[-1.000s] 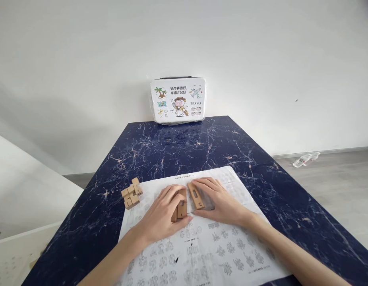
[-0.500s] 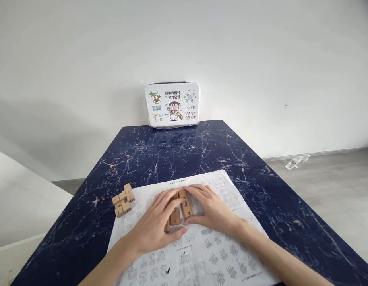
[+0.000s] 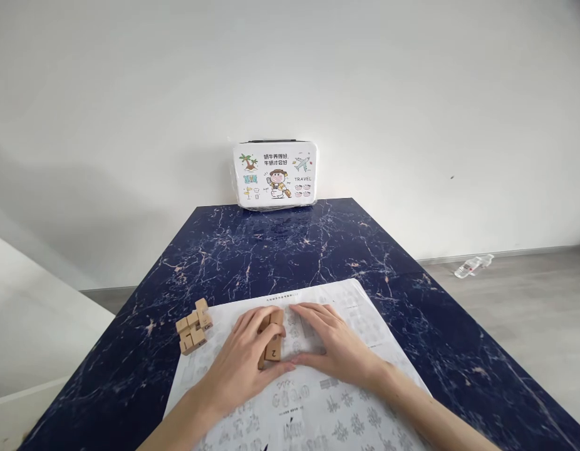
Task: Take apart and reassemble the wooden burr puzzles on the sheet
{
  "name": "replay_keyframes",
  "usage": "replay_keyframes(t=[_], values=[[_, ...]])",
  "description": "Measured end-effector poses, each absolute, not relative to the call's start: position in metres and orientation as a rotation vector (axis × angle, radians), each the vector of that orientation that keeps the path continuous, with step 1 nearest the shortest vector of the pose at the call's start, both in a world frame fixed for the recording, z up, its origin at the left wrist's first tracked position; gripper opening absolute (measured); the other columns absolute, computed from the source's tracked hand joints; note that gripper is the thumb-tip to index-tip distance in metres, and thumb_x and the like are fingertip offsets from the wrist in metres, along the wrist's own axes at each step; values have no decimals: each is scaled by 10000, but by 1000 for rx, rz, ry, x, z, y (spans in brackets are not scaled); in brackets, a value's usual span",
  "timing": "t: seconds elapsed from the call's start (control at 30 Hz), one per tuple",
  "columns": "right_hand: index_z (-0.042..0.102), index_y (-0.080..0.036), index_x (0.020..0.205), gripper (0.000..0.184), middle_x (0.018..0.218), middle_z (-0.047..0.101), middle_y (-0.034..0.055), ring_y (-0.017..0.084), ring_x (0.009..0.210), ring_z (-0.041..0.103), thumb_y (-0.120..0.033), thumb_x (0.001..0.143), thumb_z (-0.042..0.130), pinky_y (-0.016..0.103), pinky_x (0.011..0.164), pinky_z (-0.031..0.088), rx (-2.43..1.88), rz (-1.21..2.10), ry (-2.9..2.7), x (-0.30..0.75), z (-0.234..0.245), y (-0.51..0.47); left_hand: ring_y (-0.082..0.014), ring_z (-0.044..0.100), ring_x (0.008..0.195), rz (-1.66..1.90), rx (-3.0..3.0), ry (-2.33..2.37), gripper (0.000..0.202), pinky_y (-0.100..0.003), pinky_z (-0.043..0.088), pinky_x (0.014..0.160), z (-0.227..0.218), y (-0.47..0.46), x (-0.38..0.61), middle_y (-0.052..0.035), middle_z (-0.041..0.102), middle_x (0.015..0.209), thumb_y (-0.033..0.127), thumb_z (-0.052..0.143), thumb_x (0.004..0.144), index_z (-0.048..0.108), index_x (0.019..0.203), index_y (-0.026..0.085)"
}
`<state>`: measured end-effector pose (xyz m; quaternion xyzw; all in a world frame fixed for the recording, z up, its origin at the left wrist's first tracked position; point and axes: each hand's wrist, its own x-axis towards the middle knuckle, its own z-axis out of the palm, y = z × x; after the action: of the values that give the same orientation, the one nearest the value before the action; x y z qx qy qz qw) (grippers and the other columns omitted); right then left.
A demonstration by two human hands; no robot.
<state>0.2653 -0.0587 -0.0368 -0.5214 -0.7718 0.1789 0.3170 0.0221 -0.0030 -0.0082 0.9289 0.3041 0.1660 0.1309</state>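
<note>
Two wooden puzzle bars lie pressed side by side on a printed paper sheet; the nearer one shows the number 2. My left hand curls over them from the left, thumb under their near end. My right hand presses against them from the right, fingers flat and together, thumb along the near side. A joined cluster of wooden blocks sits at the sheet's left edge, apart from both hands.
The dark blue marbled table stretches to a white wall. A white case with cartoon travel pictures stands at its far end. A plastic bottle lies on the grey floor to the right.
The two bars, spread apart a second ago, have been pushed together between my hands. The view has tilted slightly, shifting everything down in the frame.
</note>
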Motion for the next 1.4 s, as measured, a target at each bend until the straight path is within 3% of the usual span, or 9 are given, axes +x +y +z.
replay_keyframes(t=[0.1, 0.3, 0.5, 0.6, 0.7, 0.87, 0.97, 1.07, 1.4], values=[[441, -278, 1572, 695, 1519, 595, 109, 315, 1394, 543, -394, 963, 757, 527, 1159, 496, -1391, 469, -2027, 265, -36, -60, -354, 550, 1316, 588, 2684, 989, 307, -546, 553, 1027, -13, 2, 20, -94, 566, 1438, 514, 667, 1014, 621, 1189, 266], [419, -257, 1560, 630, 1518, 599, 113, 300, 1403, 542, -324, 1001, 699, 533, 1171, 478, -1375, 446, -2062, 263, -33, -60, -346, 588, 1201, 749, 2775, 1196, 155, -560, 537, 973, -16, 12, 15, -113, 602, 1320, 368, 589, 1041, 594, 1086, 221], [415, -250, 1551, 602, 1501, 612, 118, 304, 1401, 548, -259, 1008, 673, 555, 1169, 470, -1347, 394, -2072, 262, -34, -59, -366, 577, 1213, 926, 2932, 1250, 54, -645, 446, 1077, -11, 9, 17, -134, 643, 1226, 204, 544, 1000, 594, 990, 186], [434, -238, 1535, 584, 1468, 634, 122, 305, 1377, 567, -212, 999, 666, 551, 1157, 479, -1300, 376, -2054, 261, -34, -58, -331, 586, 1210, 927, 2930, 1015, 104, -525, 509, 997, -6, 0, 21, -121, 648, 1210, 130, 516, 1010, 602, 1030, 184], [507, -225, 1463, 482, 1377, 679, 119, 294, 1291, 617, -156, 1000, 622, 523, 1088, 526, -1243, 385, -2003, 260, -33, -58, -235, 629, 973, 859, 2893, 702, 174, -398, 525, 847, -5, -10, 24, -79, 665, 1062, 54, 479, 1003, 599, 1014, 179], [659, -213, 1169, 380, 1124, 732, 71, 224, 1030, 679, 10, 927, 468, 394, 897, 575, -1107, 422, -1929, 254, -31, -62, -154, 553, 673, 746, 2870, 375, 259, -325, 474, 702, -13, -16, 23, -1, 629, 790, 29, 437, 999, 562, 837, 187], [672, -213, 958, 314, 930, 716, 33, 183, 837, 665, 13, 891, 465, 312, 746, 539, -1055, 450, -1961, 249, -33, -66, -136, 478, 566, 737, 2844, 382, 288, -308, 381, 581, -18, -16, 20, 23, 589, 693, 20, 415, 965, 538, 771, 192], [647, -217, 833, 266, 788, 664, 7, 164, 700, 606, -16, 873, 477, 288, 648, 470, -1018, 422, -2031, 245, -35, -69, -135, 467, 548, 739, 2838, 405, 285, -313, 358, 564, -19, -15, 20, 24, 576, 667, 22, 413, 943, 542, 754, 191], [649, -225, 822, 271, 780, 658, 6, 161, 685, 597, -38, 877, 460, 285, 655, 456, -1051, 448, -2056, 245, -33, -69, -140, 484, 551, 690, 2840, 428, 297, -308, 361, 580, -13, -16, 23, 8, 585, 661, 24, 395, 938, 546, 744, 190]])
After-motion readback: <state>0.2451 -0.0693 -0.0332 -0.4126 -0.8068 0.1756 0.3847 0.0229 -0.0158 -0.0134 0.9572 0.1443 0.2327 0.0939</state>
